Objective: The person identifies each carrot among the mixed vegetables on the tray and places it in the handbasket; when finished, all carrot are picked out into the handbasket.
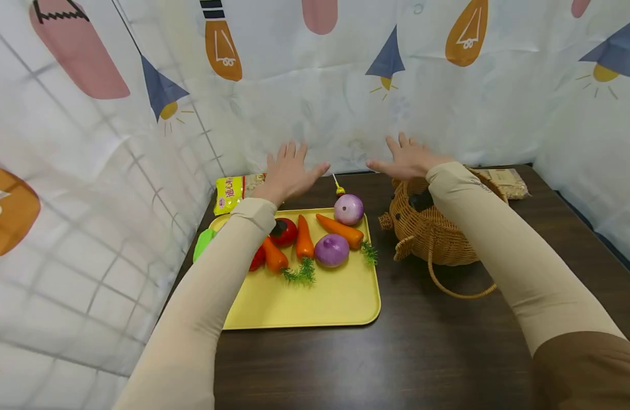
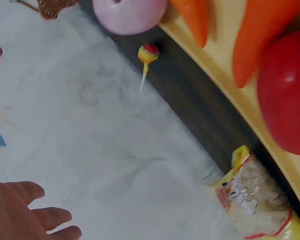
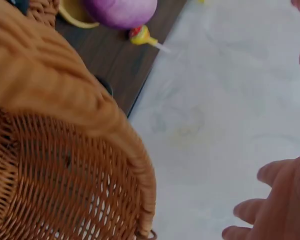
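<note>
My left hand (image 1: 290,172) is held out with its fingers spread, above the far edge of a yellow tray (image 1: 315,307); it holds nothing. My right hand (image 1: 410,159), also with straight fingers and holding nothing, hovers by the far side of a wicker basket (image 1: 448,242) shaped like an animal. On the tray lie orange carrots (image 1: 303,238), red tomatoes (image 1: 284,232) and a purple onion (image 1: 332,250). A paler onion (image 1: 348,209) sits at its far right corner. My left sleeve hides part of the tray. Between the hands a lollipop (image 1: 339,189) lies on the table.
A yellow snack bag (image 1: 229,195) lies behind the tray at the left. Another clear packet (image 1: 506,182) is behind the basket. A green item (image 1: 204,244) shows at the tray's left edge. Printed cloth (image 1: 315,102) hangs behind the dark table (image 1: 422,353).
</note>
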Available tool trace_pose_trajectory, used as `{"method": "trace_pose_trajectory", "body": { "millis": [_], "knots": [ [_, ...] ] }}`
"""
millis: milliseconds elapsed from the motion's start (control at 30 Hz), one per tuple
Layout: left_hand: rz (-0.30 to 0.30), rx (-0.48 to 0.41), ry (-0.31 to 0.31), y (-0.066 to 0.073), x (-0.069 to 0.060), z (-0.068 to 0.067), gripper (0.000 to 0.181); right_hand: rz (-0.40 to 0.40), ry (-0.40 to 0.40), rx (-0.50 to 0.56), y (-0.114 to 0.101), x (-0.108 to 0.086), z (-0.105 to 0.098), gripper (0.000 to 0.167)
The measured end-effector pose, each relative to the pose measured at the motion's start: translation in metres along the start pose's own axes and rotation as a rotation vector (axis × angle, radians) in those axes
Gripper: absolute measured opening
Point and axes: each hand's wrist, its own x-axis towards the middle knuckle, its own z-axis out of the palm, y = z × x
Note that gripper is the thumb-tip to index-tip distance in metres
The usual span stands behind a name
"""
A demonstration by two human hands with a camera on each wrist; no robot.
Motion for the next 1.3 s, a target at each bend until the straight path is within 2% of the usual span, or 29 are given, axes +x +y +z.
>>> {"method": "trace_pose_trajectory", "body": {
  "millis": [133, 267, 433, 567, 633, 733, 867, 967, 1033, 1133, 1233, 1300],
  "knots": [
    [0.031, -0.027, 0.033, -0.007, -0.021, 0.009, 0.095, -0.054, 0.012, -0.009, -0.004, -0.010, 0.006, 0.106],
    [0.035, -0.102, 0.098, -0.014, -0.043, 0.014, 0.084, -0.134, 0.038, 0.012, -0.014, -0.021, 0.019, 0.101],
    [0.026, -0.217, 0.207, -0.028, -0.070, 0.017, 0.069, -0.230, 0.096, 0.162, -0.028, -0.037, 0.038, 0.089],
    [-0.018, -0.326, 0.298, -0.049, -0.092, 0.021, 0.061, -0.288, 0.144, 0.316, -0.037, -0.050, 0.054, 0.077],
    [-0.054, -0.366, 0.345, -0.062, -0.104, 0.022, 0.058, -0.314, 0.174, 0.375, -0.042, -0.056, 0.062, 0.071],
    [-0.126, -0.424, 0.408, -0.082, -0.122, 0.022, 0.055, -0.348, 0.239, 0.402, -0.048, -0.061, 0.075, 0.063],
    [-0.252, -0.519, 0.466, -0.108, -0.148, 0.026, 0.054, -0.366, 0.334, 0.450, -0.055, -0.063, 0.092, 0.052],
    [-0.360, -0.592, 0.496, -0.124, -0.165, 0.031, 0.053, -0.368, 0.392, 0.548, -0.058, -0.062, 0.105, 0.046],
    [-0.425, -0.627, 0.498, -0.134, -0.175, 0.034, 0.054, -0.357, 0.433, 0.589, -0.060, -0.062, 0.115, 0.041],
    [-0.521, -0.684, 0.460, -0.148, -0.185, 0.039, 0.058, -0.329, 0.496, 0.629, -0.065, -0.062, 0.128, 0.035],
    [-0.607, -0.703, 0.405, -0.162, -0.191, 0.044, 0.062, -0.296, 0.541, 0.645, -0.071, -0.062, 0.138, 0.033],
    [-0.642, -0.714, 0.383, -0.170, -0.193, 0.049, 0.063, -0.279, 0.555, 0.662, -0.075, -0.062, 0.144, 0.032]
  ]
}}
